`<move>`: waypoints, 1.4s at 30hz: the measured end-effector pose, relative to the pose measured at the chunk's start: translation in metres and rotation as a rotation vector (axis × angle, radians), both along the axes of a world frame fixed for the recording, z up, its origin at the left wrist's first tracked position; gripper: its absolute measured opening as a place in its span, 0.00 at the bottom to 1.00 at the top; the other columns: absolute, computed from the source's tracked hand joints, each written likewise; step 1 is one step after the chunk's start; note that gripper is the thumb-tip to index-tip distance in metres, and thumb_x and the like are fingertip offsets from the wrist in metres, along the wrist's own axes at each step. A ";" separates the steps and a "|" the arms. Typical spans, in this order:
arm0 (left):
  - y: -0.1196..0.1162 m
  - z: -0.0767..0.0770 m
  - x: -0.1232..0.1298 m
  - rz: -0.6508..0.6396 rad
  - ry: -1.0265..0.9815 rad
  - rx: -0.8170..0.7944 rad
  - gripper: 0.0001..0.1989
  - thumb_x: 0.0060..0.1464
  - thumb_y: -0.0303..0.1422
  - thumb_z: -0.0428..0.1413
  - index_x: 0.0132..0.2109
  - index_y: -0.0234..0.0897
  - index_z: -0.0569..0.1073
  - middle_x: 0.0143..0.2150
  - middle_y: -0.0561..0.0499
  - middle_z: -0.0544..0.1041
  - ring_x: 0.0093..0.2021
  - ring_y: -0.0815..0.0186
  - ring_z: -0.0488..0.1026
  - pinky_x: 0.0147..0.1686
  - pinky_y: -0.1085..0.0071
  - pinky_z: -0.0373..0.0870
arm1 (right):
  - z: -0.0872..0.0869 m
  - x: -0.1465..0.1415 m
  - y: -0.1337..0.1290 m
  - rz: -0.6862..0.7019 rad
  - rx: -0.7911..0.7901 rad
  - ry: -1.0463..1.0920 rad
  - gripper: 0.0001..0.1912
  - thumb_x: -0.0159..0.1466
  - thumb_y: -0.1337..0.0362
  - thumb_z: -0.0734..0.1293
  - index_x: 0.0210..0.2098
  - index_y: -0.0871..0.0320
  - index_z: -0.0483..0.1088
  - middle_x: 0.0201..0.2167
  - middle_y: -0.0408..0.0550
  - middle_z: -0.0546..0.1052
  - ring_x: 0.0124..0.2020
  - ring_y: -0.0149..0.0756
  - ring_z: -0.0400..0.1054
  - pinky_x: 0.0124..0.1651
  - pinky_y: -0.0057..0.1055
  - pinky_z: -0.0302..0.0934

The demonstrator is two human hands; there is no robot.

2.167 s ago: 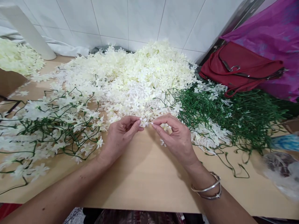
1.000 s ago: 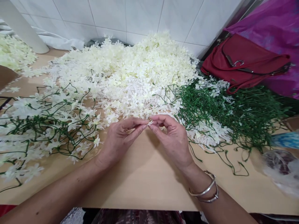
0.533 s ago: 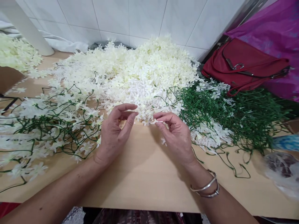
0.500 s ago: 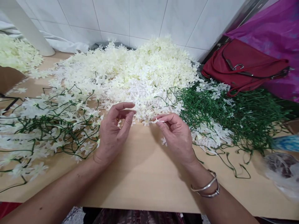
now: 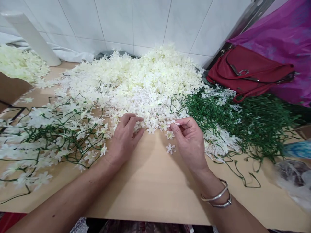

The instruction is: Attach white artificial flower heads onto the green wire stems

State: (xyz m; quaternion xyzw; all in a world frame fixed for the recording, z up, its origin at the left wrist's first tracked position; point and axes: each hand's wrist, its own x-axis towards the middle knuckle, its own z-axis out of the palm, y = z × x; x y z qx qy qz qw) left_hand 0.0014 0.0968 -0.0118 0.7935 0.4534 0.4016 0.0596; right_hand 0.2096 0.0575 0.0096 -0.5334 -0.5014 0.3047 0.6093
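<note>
My right hand (image 5: 189, 142) pinches a small white flower piece (image 5: 175, 124) between thumb and forefinger. At the near edge of the big heap of pale blossoms (image 5: 155, 74), my left hand (image 5: 126, 139) is held with thumb and fingers apart, and nothing shows between them. Two loose white flowers lie on the table beside my right hand, the nearer one (image 5: 170, 149) with its petals spread. White flowers on green stems (image 5: 73, 129) spread out left of my left hand. Green stems (image 5: 213, 110) are piled right of my right hand, with white pieces among them.
A red handbag (image 5: 252, 69) and a purple plastic bag (image 5: 282, 42) stand at the back right. A white tube (image 5: 34, 38) rises at the back left, near a cardboard box (image 5: 13, 87). A clear bag (image 5: 293, 178) lies on the wooden table (image 5: 145, 194) at the right.
My left hand has turned palm-down and reached slightly toward the blossom heap. My right hand has moved a little right, still pinching the white piece. The camera view has shifted slightly.
</note>
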 end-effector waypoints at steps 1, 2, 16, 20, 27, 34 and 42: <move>0.001 -0.002 0.000 -0.006 0.042 -0.008 0.10 0.65 0.28 0.60 0.52 0.36 0.75 0.51 0.43 0.75 0.51 0.55 0.76 0.50 0.59 0.76 | 0.000 0.000 0.000 0.008 0.000 0.003 0.06 0.65 0.63 0.72 0.37 0.54 0.70 0.33 0.44 0.75 0.37 0.37 0.70 0.44 0.37 0.63; 0.001 -0.003 0.000 -0.014 0.074 -0.010 0.08 0.66 0.29 0.58 0.51 0.37 0.75 0.50 0.43 0.75 0.51 0.55 0.76 0.50 0.59 0.76 | -0.001 -0.001 -0.001 0.016 0.001 0.006 0.05 0.66 0.63 0.71 0.37 0.54 0.70 0.34 0.44 0.75 0.37 0.38 0.70 0.44 0.37 0.63; -0.005 0.011 -0.004 0.033 0.009 0.109 0.10 0.67 0.27 0.54 0.53 0.41 0.72 0.51 0.44 0.78 0.53 0.55 0.77 0.53 0.57 0.74 | 0.000 -0.007 -0.005 0.153 -0.077 -0.030 0.06 0.68 0.62 0.69 0.35 0.54 0.69 0.30 0.41 0.72 0.34 0.35 0.67 0.39 0.32 0.60; -0.010 0.018 0.006 -0.047 -0.003 0.154 0.15 0.68 0.25 0.53 0.58 0.41 0.70 0.55 0.42 0.76 0.58 0.56 0.75 0.59 0.56 0.73 | 0.000 -0.013 -0.012 0.315 -0.067 -0.293 0.06 0.70 0.67 0.64 0.35 0.54 0.68 0.31 0.43 0.74 0.34 0.36 0.67 0.38 0.32 0.59; 0.032 0.052 0.055 -0.287 0.229 0.168 0.13 0.69 0.24 0.52 0.58 0.36 0.73 0.57 0.42 0.79 0.56 0.57 0.77 0.55 0.60 0.75 | -0.011 -0.021 -0.015 0.360 0.011 -0.637 0.11 0.66 0.76 0.62 0.32 0.53 0.62 0.30 0.45 0.73 0.32 0.39 0.65 0.39 0.34 0.57; 0.077 0.065 0.087 -0.248 0.588 0.119 0.15 0.59 0.13 0.49 0.38 0.33 0.77 0.37 0.44 0.77 0.35 0.59 0.75 0.36 0.65 0.72 | -0.016 -0.020 -0.008 0.336 0.030 -0.684 0.10 0.65 0.76 0.64 0.34 0.53 0.64 0.32 0.47 0.77 0.36 0.41 0.69 0.44 0.35 0.60; 0.027 0.079 0.030 -0.051 -0.134 0.089 0.04 0.65 0.32 0.59 0.43 0.42 0.79 0.33 0.53 0.76 0.27 0.69 0.69 0.30 0.70 0.68 | -0.017 -0.020 -0.010 0.319 0.022 -0.689 0.09 0.66 0.75 0.64 0.35 0.54 0.67 0.31 0.47 0.77 0.35 0.41 0.69 0.42 0.35 0.58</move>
